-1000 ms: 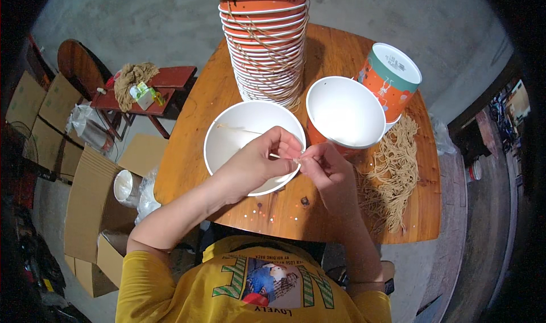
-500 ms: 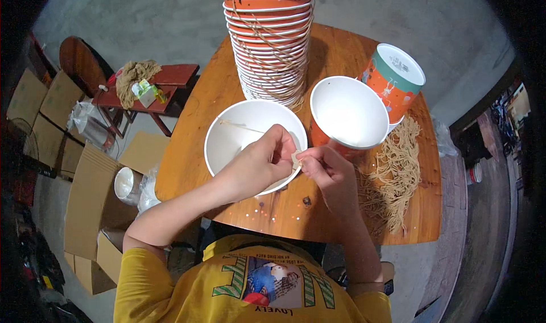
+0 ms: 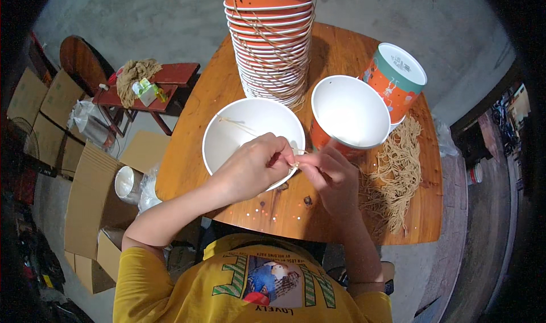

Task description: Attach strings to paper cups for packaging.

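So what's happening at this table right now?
A person in a yellow shirt works a thin piece of tan string with both hands at the rim of a white paper bowl. The left hand and right hand pinch it between fingertips. A second bowl, a tall stack of bowls and a bundle of strings lie on the wooden table.

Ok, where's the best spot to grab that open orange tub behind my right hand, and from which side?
Judging by its pose, grip the orange tub at its near rim from above: it stands upright, mouth open. The upside-down tub crowds its far right, the tall stack its left.
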A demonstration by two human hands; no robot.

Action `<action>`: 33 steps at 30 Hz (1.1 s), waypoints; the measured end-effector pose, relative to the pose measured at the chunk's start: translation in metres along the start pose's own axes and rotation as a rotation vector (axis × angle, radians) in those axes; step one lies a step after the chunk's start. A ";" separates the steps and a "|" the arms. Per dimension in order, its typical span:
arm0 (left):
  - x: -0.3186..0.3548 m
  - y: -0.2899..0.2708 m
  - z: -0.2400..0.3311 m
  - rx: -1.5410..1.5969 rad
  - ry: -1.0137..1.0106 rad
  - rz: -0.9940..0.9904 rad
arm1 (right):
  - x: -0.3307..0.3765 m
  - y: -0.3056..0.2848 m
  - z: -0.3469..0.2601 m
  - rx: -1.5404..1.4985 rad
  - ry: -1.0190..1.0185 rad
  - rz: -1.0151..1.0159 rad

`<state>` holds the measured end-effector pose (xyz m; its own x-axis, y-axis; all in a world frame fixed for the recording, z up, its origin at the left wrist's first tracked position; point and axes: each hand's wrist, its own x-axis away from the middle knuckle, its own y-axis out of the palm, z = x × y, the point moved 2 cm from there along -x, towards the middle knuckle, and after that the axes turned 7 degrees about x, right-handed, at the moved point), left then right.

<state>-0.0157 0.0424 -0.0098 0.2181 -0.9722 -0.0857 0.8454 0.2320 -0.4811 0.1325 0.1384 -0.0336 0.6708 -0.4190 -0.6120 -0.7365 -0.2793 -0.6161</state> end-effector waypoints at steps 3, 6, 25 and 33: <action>-0.001 -0.001 0.000 0.064 -0.034 -0.016 | 0.002 0.002 0.000 -0.013 0.024 0.009; -0.002 -0.002 -0.002 0.120 -0.106 -0.099 | 0.004 0.005 0.001 -0.048 0.053 0.016; 0.003 0.001 0.001 0.279 -0.056 -0.039 | 0.019 0.011 0.007 -0.205 0.299 -0.105; 0.010 0.004 0.010 -0.299 0.353 0.155 | 0.019 0.012 0.006 -0.165 0.237 -0.131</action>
<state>-0.0055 0.0338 -0.0036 0.1076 -0.8904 -0.4423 0.6273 0.4059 -0.6646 0.1364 0.1323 -0.0557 0.7360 -0.5548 -0.3879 -0.6625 -0.4726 -0.5811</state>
